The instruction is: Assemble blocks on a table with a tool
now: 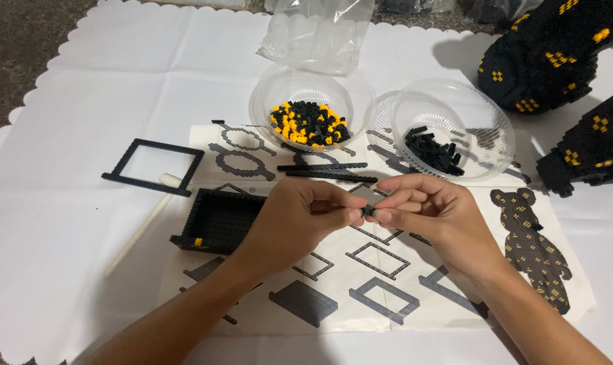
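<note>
Both hands meet at frame centre: the left hand [299, 216] and right hand [431, 213] pinch one tiny black plastic building brick [368, 211] between narrow fingers, above the printed paper instruction sheet [387, 270]. A clear plastic bowl of black and yellow bricks [311, 101] sits at twelve o'clock.

Upper centre: clear bowl [311, 101] of black and yellow bricks, plastic bag [318, 30] behind. Right of it, tilted clear bowl [453, 128] of black bricks. Left: open black frame [153, 166], white stick [144, 226]. Upper right: black-and-yellow built figure parts [556, 54].
</note>
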